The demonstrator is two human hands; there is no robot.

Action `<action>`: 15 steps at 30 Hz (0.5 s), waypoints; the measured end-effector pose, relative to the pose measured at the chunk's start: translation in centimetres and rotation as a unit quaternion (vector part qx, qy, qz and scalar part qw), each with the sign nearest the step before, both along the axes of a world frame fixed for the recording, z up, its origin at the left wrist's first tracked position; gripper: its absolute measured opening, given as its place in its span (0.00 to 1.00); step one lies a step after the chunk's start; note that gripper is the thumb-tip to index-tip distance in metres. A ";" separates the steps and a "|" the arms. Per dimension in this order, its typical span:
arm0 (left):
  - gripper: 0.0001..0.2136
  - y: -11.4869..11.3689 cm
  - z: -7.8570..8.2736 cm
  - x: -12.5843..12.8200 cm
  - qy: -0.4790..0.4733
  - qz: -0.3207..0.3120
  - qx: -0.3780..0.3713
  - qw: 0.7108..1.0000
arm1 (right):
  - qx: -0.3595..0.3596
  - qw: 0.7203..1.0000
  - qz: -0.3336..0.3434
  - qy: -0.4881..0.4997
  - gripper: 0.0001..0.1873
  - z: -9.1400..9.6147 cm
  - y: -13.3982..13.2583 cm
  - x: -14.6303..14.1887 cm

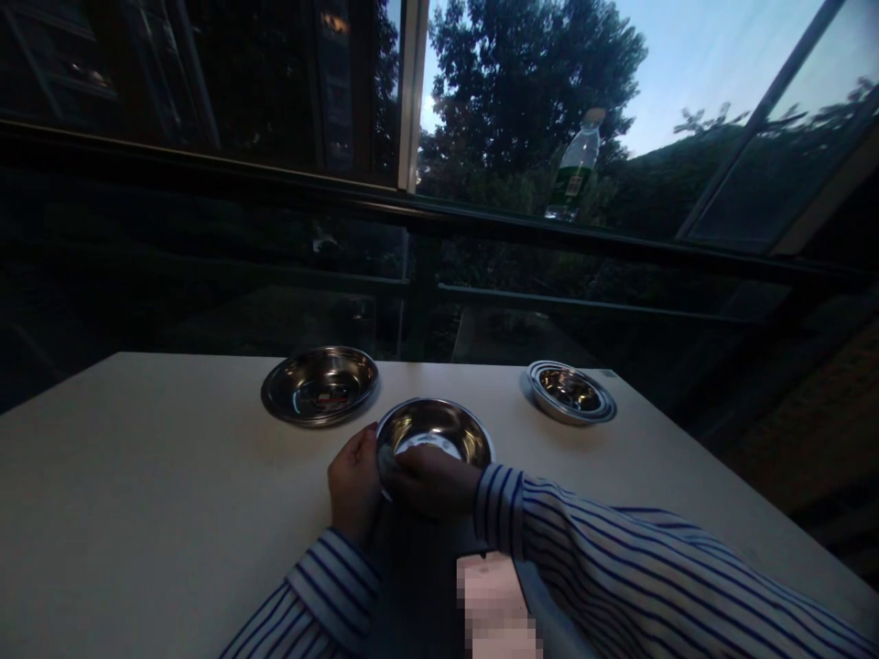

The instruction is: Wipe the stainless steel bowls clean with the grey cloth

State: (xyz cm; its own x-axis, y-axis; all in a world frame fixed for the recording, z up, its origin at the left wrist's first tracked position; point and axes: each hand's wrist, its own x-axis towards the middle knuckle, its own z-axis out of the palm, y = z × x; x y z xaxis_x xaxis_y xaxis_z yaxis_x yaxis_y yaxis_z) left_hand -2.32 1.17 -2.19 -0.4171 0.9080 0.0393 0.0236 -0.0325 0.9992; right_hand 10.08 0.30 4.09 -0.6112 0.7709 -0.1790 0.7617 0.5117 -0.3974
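Note:
A shiny metal bowl point(473, 426) is held over the near middle of the white table, its mouth tilted toward me. My left hand point(353, 480) grips the bowl's left rim, fingers behind its outer wall. Across the bowl's near side reaches my right hand point(432, 480), its closed fingers against the inner left wall. A pale grayish patch shows by those fingertips; whether it is a cloth or a reflection I cannot make out. The right hand and wrist cover the bowl's near part.
On the white table point(171, 494), a wide metal basin point(275, 398) sits back left and a stack of smaller metal bowls point(601, 407) back right. A phone with a blurred screen point(494, 595) lies near me. Beyond the railing point(618, 240) stands a bottle point(575, 174).

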 end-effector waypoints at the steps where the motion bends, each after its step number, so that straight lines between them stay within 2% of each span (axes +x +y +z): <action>1: 0.17 -0.1 0.0 0.0 -0.001 0.001 -0.001 1.000 | -0.004 1.000 0.010 -0.001 0.17 0.4 -0.2 0.3; 2: 0.17 -0.1 0.0 0.0 -0.003 -0.001 -0.003 1.000 | -0.022 0.998 0.054 -0.019 0.13 0.9 -0.4 0.7; 4: 0.17 -0.2 0.2 0.2 -0.005 -0.011 -0.005 1.000 | -0.056 0.991 0.099 -0.068 0.10 1.6 -0.7 2.0; 8: 0.16 -0.3 0.4 0.4 0.007 -0.014 0.000 1.000 | -0.077 0.990 0.102 -0.060 0.10 1.7 -0.8 2.9; 13: 0.16 -0.2 0.4 0.2 0.023 0.012 0.003 1.000 | 0.007 0.998 0.062 0.023 0.12 0.6 -1.3 1.3; 15: 0.16 -0.3 0.5 0.1 0.027 0.010 0.002 1.000 | -0.021 0.996 0.081 -0.006 0.11 1.0 -1.5 1.9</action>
